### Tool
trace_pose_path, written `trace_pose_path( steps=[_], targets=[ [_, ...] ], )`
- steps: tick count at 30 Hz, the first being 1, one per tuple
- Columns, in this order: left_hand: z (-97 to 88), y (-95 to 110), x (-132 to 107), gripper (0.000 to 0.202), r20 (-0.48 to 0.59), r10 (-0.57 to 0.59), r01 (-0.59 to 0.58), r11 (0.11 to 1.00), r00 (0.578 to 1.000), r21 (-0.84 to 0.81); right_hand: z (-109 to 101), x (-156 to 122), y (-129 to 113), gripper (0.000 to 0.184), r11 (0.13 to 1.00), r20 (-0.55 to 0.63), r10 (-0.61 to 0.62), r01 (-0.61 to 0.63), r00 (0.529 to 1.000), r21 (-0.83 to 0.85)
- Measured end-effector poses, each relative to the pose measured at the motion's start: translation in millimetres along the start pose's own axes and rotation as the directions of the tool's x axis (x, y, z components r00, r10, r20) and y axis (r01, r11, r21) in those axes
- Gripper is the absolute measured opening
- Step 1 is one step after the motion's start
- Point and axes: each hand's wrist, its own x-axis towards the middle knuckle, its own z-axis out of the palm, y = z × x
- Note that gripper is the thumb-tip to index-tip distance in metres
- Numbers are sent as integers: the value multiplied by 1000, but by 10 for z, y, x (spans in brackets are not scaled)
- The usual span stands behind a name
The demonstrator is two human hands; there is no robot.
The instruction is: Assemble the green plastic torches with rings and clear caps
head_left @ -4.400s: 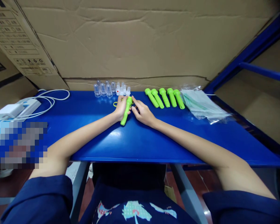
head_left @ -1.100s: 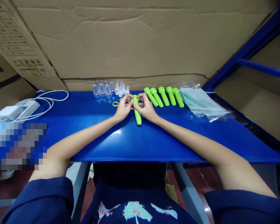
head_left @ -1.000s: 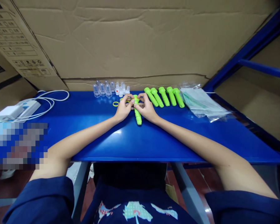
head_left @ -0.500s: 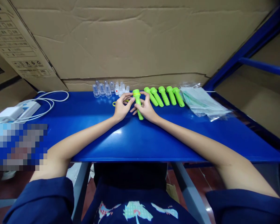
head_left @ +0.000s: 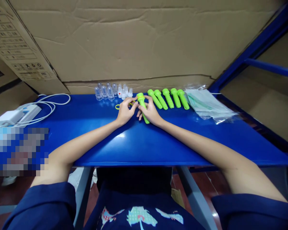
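Observation:
A bright green plastic flashlight is held over the blue table, its wide head pointing away from me and its handle slanting down to the right. My right hand is closed around its handle, thumb on top. At the left side of the head, my left hand has its thumb and index finger bent against the rim. Just beyond the left hand lies a yellow ring, with more yellow pieces partly hidden by the fingers. To the right, several similar green flashlights lie in a row.
Behind my left hand stand several clear plastic domed caps and smaller whitish ones. Clear plastic bags lie at the right. A power strip with a white cable sits far left. Cardboard walls the back of the blue table.
The held flashlight has tilted slightly, its lower end shifting right. My left fingers have shifted a little at its head. The caps and the row of flashlights have stayed put.

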Motion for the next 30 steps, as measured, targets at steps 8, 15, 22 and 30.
trace_pose_path(
  steps=[8, 15, 22, 30],
  targets=[
    [-254, -138, 175, 13, 275, 75, -185, 898, 958, 400, -15, -37, -88, 57, 991, 49, 134, -133, 990, -25],
    [-359, -165, 241, 13, 389, 146, -309, 864, 910, 397, -67, -19, -141, 51, 987, 143, 158, -155, 977, -33],
    [-438, -218, 292, 7, 518, 245, -446, 840, 820, 309, -146, -7, -202, 52, 982, 255, 189, -183, 948, -49],
    [-381, -64, 238, 11, 527, 208, -505, 692, 824, 516, -122, -23, -193, 51, 986, 249, 163, -149, 955, -76]
  ],
)
